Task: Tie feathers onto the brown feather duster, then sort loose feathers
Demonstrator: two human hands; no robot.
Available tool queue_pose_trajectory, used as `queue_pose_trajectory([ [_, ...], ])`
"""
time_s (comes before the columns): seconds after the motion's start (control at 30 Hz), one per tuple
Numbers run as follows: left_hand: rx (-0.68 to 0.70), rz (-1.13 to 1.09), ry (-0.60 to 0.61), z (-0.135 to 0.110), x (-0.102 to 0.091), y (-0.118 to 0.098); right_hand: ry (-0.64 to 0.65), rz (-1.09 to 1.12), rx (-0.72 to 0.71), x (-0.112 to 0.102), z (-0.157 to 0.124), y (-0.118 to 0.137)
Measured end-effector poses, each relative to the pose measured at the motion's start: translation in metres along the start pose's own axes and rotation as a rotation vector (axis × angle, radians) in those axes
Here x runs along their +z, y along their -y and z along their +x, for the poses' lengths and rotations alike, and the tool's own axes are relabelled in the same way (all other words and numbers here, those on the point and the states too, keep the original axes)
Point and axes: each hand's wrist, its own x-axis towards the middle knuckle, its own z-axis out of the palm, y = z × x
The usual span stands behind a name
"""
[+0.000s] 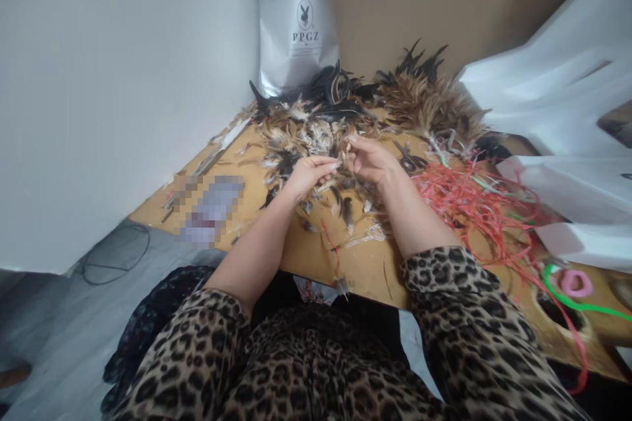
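Observation:
Over a pile of loose feathers [320, 135], my two hands are held close together with fingertips nearly meeting. My left hand [312, 175] is closed in a pinch on a small pale feather [340, 163]. Curled fingers of my right hand [369, 159] pinch the feather's other side; its exact shape is blurred and partly hidden. Loose dark and brown feathers [345, 210] lie scattered on the wooden table [365, 270] below my wrists. Just right of my right hand rests a pair of dark scissors [411, 156].
A bundle of brown feathers [429, 102] lies at the back right. Tangled red plastic strips [484, 210] cover the right side, near a pink ring [577, 283]. A white printed bag [299, 26] stands behind. At left are thin rods [197, 171] and a pixelated item [212, 210].

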Motion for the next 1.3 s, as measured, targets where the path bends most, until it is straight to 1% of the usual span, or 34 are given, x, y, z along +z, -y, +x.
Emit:
queue_pose_trajectory([
  [0.13,-0.049,-0.003,0.018,-0.002,0.000,-0.001,-0.044,-0.006,-0.002,-0.004,0.001,0.001],
  [0.2,-0.067,-0.052,0.025,-0.002,-0.001,-0.003,-0.068,0.017,-0.015,-0.007,0.002,0.003],
  [0.3,-0.029,-0.234,-0.032,0.000,-0.005,-0.006,-0.090,0.022,-0.037,-0.009,0.002,0.004],
  [0.37,0.000,-0.358,-0.086,0.002,-0.009,-0.008,-0.108,-0.028,-0.046,-0.006,0.001,0.003],
  [0.43,-0.007,-0.412,-0.113,0.004,-0.011,-0.009,-0.110,-0.102,-0.051,0.000,0.000,0.001],
  [0.5,-0.036,-0.407,-0.113,0.004,-0.010,-0.009,-0.108,-0.167,-0.049,0.007,-0.001,-0.003],
  [0.6,-0.070,-0.372,-0.105,0.002,-0.007,-0.007,-0.149,-0.227,-0.051,0.015,-0.001,-0.010],
  [0.73,-0.097,-0.344,-0.120,0.001,-0.003,-0.007,-0.205,-0.298,-0.063,0.021,0.002,-0.019],
  [0.83,-0.109,-0.327,-0.105,0.001,-0.004,-0.006,-0.232,-0.373,-0.087,0.024,0.002,-0.023],
  [0.97,-0.093,-0.299,-0.081,0.003,-0.006,-0.003,-0.272,-0.460,-0.159,0.029,0.000,-0.027],
  [1.1,-0.070,-0.246,-0.081,0.004,-0.007,-0.002,-0.297,-0.574,-0.224,0.031,-0.002,-0.026],
  [1.2,-0.051,-0.194,-0.100,0.003,-0.006,-0.004,-0.300,-0.636,-0.239,0.030,-0.003,-0.023],
  [1.3,-0.027,-0.109,-0.114,0.002,-0.004,-0.006,-0.321,-0.643,-0.235,0.029,-0.004,-0.021],
])
